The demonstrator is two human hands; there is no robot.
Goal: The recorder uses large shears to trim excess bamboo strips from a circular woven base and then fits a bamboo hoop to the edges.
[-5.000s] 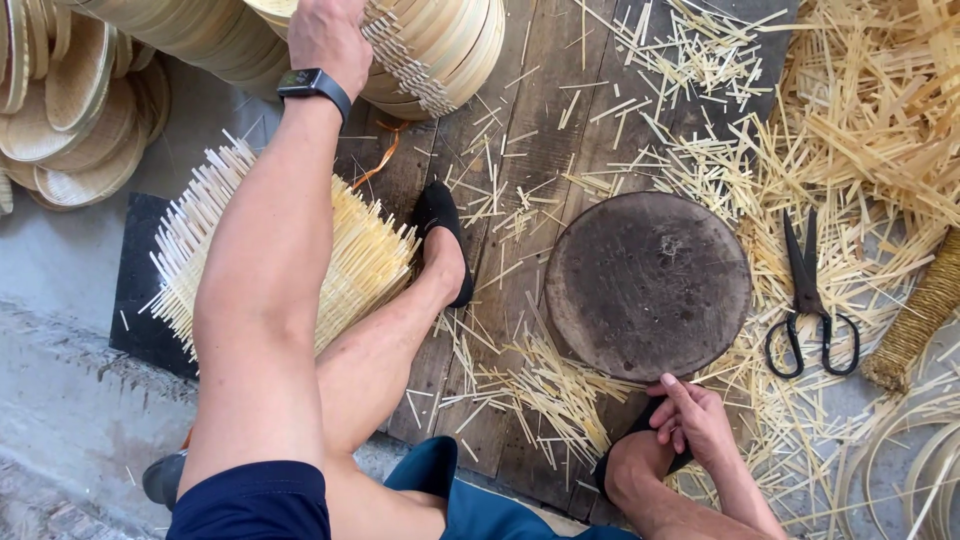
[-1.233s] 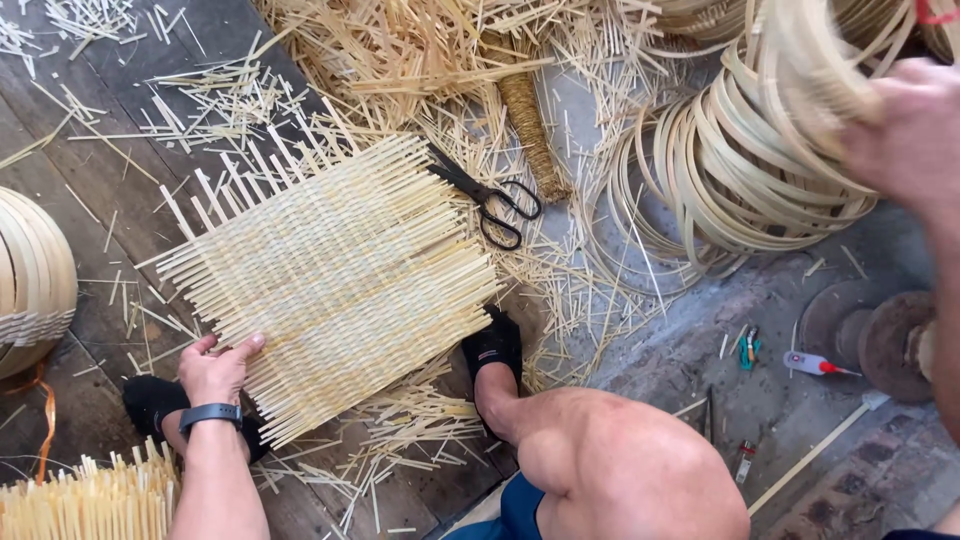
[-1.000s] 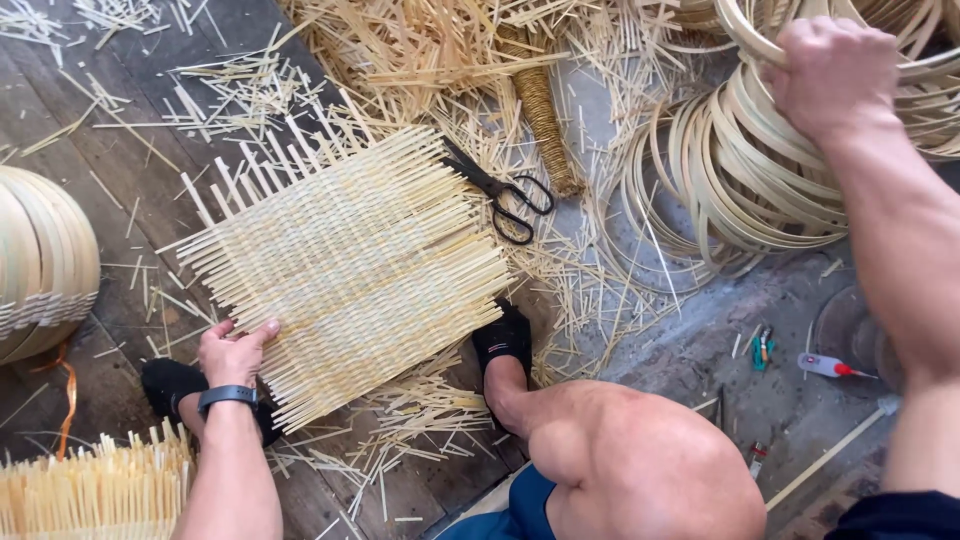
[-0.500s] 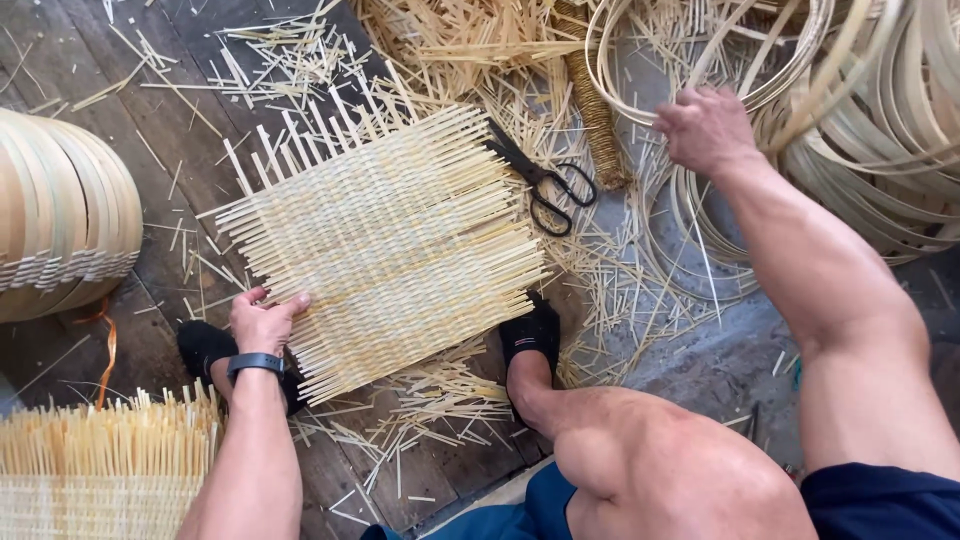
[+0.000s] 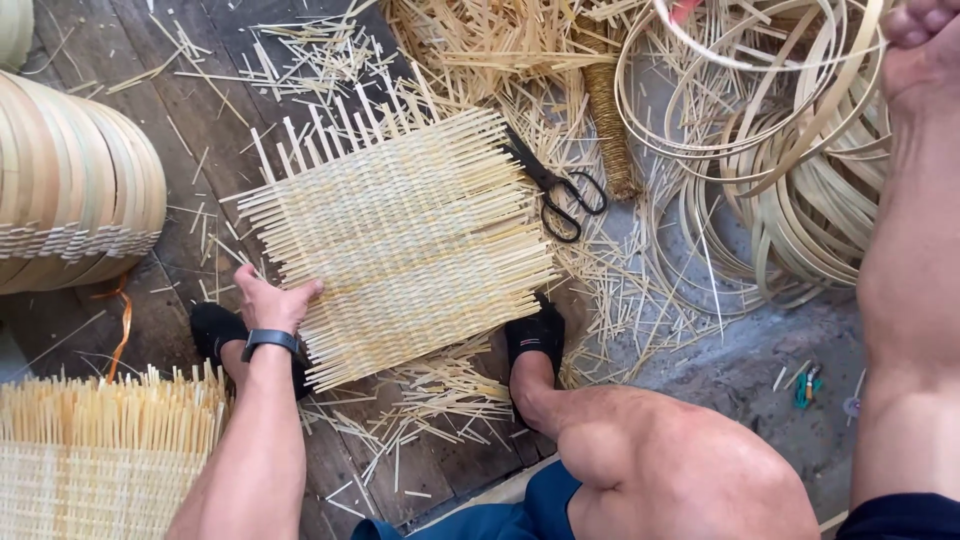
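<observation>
A square woven bamboo mat lies flat on the dark wooden boards between my two feet in black shoes. My left hand, a black watch on its wrist, grips the mat's lower left edge. My right hand reaches over a pile of thin bamboo hoops at the top right. The frame edge cuts off its fingers, so its grip is hidden. One hoop stands raised near it. Black scissors lie just right of the mat.
Stacked round woven trays stand at the left. Another woven mat with upright strip ends lies at the lower left. Loose bamboo strips litter the floor around. A wrapped bundle lies beside the scissors. My right knee fills the bottom middle.
My right hand has gone from the near hoops up and to the right over the pile. My left hand stays on the mat's edge. The mat has not moved.
</observation>
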